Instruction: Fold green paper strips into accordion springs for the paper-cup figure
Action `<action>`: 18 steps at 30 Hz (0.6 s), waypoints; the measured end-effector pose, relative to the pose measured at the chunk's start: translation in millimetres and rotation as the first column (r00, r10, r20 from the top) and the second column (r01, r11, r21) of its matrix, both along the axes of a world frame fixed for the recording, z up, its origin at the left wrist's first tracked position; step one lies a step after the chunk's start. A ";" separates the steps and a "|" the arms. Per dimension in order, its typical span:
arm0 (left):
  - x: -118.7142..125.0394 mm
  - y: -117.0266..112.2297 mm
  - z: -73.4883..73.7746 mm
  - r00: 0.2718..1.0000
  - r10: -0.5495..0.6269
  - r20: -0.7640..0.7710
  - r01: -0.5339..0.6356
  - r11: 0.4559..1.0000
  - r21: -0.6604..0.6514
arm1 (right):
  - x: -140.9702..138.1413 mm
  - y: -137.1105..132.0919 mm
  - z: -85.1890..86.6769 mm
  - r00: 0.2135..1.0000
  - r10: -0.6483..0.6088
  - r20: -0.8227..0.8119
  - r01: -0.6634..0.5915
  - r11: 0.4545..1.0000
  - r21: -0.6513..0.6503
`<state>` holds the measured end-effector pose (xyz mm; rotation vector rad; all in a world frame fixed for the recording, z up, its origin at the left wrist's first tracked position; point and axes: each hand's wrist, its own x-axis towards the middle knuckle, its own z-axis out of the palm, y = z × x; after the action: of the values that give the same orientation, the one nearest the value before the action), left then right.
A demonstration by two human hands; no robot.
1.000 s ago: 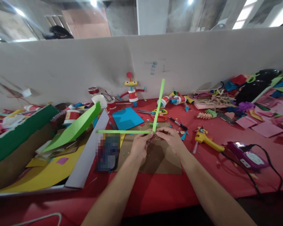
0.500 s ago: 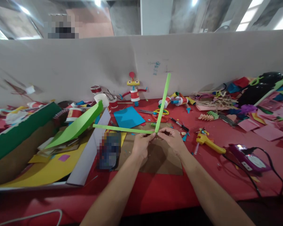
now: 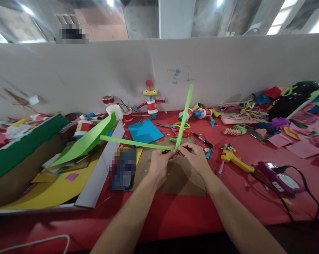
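Two arms of green paper strip meet in a corner between my fingertips. One arm, a green paper strip [image 3: 134, 142], runs left; the other, a green paper strip [image 3: 184, 118], points up and away. My left hand [image 3: 159, 162] pinches the corner from the left, and my right hand [image 3: 193, 157] pinches it from the right. Whether the arms are one folded strip or two joined ones is hidden by the fingers. Both hands are over a brown board [image 3: 185, 183]. Just behind them lies a small green paper coil [image 3: 173, 140].
A box [image 3: 95, 180] with coloured paper stands left, beside a blurred phone-like object [image 3: 123, 169]. Behind are blue paper [image 3: 146, 132], scissors [image 3: 184, 125] and a paper-cup figure [image 3: 151, 106]. Right are a yellow glue gun [image 3: 236, 160], a purple power strip [image 3: 281, 178] with cables and paper scraps [image 3: 302, 150].
The left arm of the strip now reaches further left and tilts up more at its end. The upper arm leans slightly further right. My hands keep their pinch at nearly the same spot.
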<state>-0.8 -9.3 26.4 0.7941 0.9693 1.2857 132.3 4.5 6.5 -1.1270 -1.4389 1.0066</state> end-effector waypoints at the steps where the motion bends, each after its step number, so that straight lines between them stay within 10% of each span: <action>1: 0.0 -0.3 0.4 1.000 -0.004 -0.003 0.004 1.000 0.000 | 0.4 0.4 -0.1 1.000 0.016 -0.008 -0.016 1.000 -0.015; 18: -0.1 0.0 -2.6 0.999 -0.008 0.044 0.007 0.999 0.038 | 0.5 1.6 2.2 0.994 0.101 -0.029 -0.101 0.995 -0.022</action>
<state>-0.9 -9.3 23.8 0.7944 0.9083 1.3130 132.8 6.1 8.7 -1.0620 -1.4775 1.1086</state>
